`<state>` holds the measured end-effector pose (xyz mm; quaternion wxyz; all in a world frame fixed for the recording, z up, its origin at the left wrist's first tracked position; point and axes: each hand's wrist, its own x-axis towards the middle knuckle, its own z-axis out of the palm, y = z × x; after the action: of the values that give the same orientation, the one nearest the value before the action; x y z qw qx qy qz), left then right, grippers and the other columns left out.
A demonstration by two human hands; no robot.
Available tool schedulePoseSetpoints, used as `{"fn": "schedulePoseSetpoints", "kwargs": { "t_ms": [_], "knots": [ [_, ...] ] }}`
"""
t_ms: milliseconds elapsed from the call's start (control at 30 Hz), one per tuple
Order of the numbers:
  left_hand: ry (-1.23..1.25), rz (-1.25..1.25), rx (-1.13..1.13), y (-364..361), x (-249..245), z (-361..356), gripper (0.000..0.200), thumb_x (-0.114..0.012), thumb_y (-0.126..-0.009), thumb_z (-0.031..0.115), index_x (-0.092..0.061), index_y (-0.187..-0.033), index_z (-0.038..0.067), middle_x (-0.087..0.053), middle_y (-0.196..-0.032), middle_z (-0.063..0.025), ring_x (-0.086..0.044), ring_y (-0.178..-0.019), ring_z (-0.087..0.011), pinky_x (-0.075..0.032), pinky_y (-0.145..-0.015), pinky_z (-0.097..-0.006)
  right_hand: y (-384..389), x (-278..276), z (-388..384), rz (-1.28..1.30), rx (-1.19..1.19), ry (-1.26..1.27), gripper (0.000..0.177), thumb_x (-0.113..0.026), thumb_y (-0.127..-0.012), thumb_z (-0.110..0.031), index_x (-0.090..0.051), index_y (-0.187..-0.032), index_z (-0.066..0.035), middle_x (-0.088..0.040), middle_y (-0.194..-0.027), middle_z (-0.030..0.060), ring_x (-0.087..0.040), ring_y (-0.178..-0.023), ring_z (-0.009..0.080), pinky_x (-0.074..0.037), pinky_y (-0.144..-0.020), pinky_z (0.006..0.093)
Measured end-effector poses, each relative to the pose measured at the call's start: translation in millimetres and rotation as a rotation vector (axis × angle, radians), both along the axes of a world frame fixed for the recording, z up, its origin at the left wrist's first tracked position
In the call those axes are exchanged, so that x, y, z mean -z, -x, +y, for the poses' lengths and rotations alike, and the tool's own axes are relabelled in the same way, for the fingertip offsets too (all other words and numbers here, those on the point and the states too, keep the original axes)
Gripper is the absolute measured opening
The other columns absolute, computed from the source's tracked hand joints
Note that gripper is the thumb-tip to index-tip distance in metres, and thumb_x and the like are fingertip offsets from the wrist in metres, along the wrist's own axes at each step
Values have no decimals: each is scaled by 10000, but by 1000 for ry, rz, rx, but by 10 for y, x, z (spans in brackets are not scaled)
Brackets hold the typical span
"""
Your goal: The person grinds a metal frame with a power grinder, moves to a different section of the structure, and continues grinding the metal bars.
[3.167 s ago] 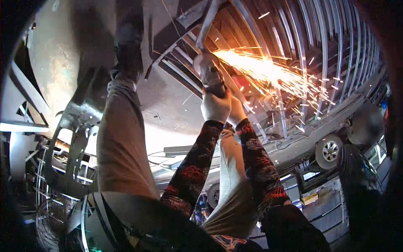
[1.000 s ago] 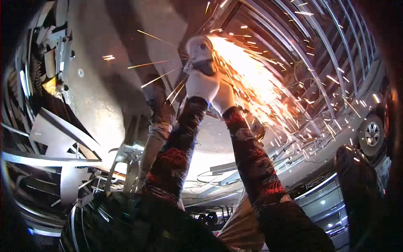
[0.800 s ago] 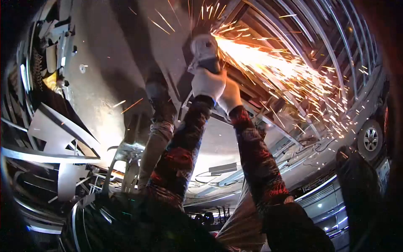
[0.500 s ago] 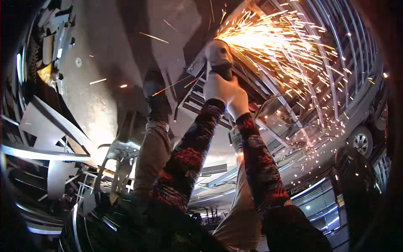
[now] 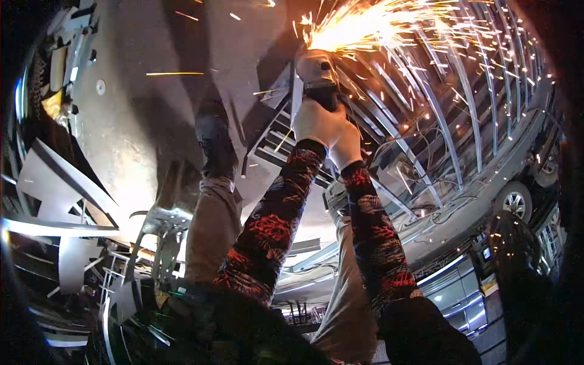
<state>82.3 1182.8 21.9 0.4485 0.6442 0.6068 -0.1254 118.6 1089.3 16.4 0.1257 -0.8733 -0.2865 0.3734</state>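
Both hands, in light gloves below red and black patterned sleeves, are wrapped round a dark angle grinder (image 5: 316, 70) at the upper middle. My left hand (image 5: 311, 123) is closed on its body, and my right hand (image 5: 345, 143) is closed just to the right, touching the left. Bright sparks (image 5: 377, 27) spray from the grinder's head to the right over a metal frame (image 5: 395, 137) of long bars. The disc and the point of contact are hidden by glare and the tool.
My legs and a dark shoe (image 5: 214, 134) show below the tool. A metal stand (image 5: 167, 225) and cut sheet pieces (image 5: 55, 182) are at the left. A wheel (image 5: 514, 201) is at the right, and a grated piece (image 5: 274, 143) lies left of my hands.
The view has shifted slightly, with the floor items further left. The grinder remains in both hands, its head a little higher in view, and the spark spray now points flatter to the right.
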Motion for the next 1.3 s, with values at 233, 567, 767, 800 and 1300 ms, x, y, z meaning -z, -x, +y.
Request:
{"fn": "schedulePoseSetpoints", "kwargs": {
  "t_ms": [233,567,767,800,1300],
  "knots": [
    [1,-26,-70,-25,47,-90,409,-750,-736,415,-702,-816,17,-706,-821,-223,-703,-825,-376,-565,-740,-441,-126,-50,-58,66,37,33,358,-658,-831,-318,-635,-1038,-27,-674,-951,251,-640,-924,423,-514,-789,469],
    [-1,35,-63,-3,-36,6,475,-766,-725,440,-678,-814,-18,-706,-839,-230,-699,-839,-391,-564,-732,-453,-69,-24,-30,143,142,-14,349,-663,-825,-350,-663,-1005,-51,-676,-916,247,-641,-912,428,-511,-792,462],
    [26,-22,-142,35,-38,-36,439,-750,-739,403,-685,-800,-27,-700,-829,-247,-697,-831,-394,-562,-729,-458,-147,-18,-70,161,-31,21,360,-676,-815,-343,-661,-1020,-48,-683,-919,246,-653,-918,409,-511,-801,445],
    [24,-21,-140,42,-33,-28,439,-750,-739,403,-685,-800,-27,-700,-829,-247,-697,-831,-394,-562,-729,-458,-116,-59,-62,174,39,29,363,-671,-816,-342,-655,-1013,-37,-679,-926,253,-652,-920,408,-511,-799,445],
    [-42,-81,-122,-4,191,49,373,-733,-719,361,-699,-776,-6,-714,-822,-208,-704,-800,-382,-570,-704,-442,-184,26,107,220,-20,-78,332,-662,-838,-296,-654,-1012,-13,-678,-917,251,-658,-891,401,-514,-748,423]
  ]
}}
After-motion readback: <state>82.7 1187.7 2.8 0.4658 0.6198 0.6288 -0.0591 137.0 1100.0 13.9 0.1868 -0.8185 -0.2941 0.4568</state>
